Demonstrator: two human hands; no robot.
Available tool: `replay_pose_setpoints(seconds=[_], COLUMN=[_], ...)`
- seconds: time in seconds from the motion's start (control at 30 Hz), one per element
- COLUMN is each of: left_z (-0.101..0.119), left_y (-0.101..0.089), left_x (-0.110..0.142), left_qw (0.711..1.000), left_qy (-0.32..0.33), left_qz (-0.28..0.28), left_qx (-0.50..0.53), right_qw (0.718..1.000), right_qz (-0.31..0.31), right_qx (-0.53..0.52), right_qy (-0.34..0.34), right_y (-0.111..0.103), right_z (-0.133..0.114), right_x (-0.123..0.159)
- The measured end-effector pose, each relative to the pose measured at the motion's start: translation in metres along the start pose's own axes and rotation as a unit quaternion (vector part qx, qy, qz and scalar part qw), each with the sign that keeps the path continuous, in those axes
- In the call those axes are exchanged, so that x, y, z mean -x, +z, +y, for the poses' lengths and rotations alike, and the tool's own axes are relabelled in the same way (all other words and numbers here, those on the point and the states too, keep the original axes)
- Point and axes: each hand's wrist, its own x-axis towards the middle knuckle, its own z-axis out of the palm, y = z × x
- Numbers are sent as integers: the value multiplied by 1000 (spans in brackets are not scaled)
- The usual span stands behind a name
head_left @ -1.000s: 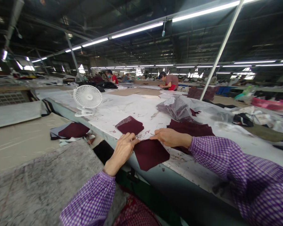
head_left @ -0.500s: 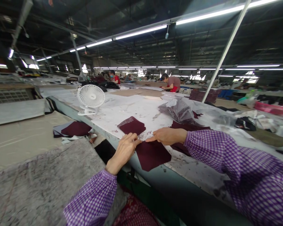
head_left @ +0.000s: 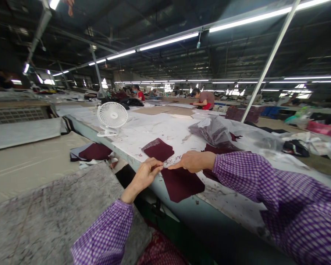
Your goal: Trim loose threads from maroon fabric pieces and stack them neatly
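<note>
A dark maroon fabric piece lies at the front edge of the white table, partly overhanging it. My left hand pinches its upper left corner between thumb and index finger. Along the same upper edge, my right hand lays its stretched index finger close to the left fingertips; its other fingers are curled and partly hidden. A second maroon fabric piece, with a speckled patch on its far left side, lies just beyond my hands. More maroon fabric sits partly under my right wrist.
A small white fan stands on the white table at its left edge. A clear plastic bag lies right of centre. On a lower surface at left are maroon and grey scraps. Two people work farther back.
The view has shifted slightly, so things sit a little farther right and lower. My left hand stays at the fabric's corner; my right index finger has come slightly nearer the left fingertips.
</note>
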Motion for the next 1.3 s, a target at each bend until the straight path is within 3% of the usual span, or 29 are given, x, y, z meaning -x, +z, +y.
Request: replay_pose_setpoints(seconds=[0.27,0.43,0.6,0.8,0.9,1.03,1.2,1.3], left_z=[1,-6,-13,0,5,-1,-16,-22], left_y=[4,-1,-1,13,17,15,7,0], left_x=[2,4,5,-1,-2,1,-2,-12], left_qw=[993,996,998,998,996,998,999,997], left_qy=[93,88,35,-25,-36,-21,-27,-53], left_qz=[-3,-12,18,57,51,27,35,61], left_qx=[-78,-24,48,-29,-68,-45,1,-15], right_qw=[999,998,1000,993,985,966,943,924], right_qz=[-43,-54,-10,108,153,152,217,224], right_qx=[-5,-28,0,49,-14,-176,-234,-291], right_qy=[-30,-32,-16,13,79,115,91,111], right_y=[-12,-12,-6,21,37,49,41,32], right_z=[2,3,-7,-12,-2,4,-5,9], right_x=[0,-10,-11,-4,-5,-5,7,29])
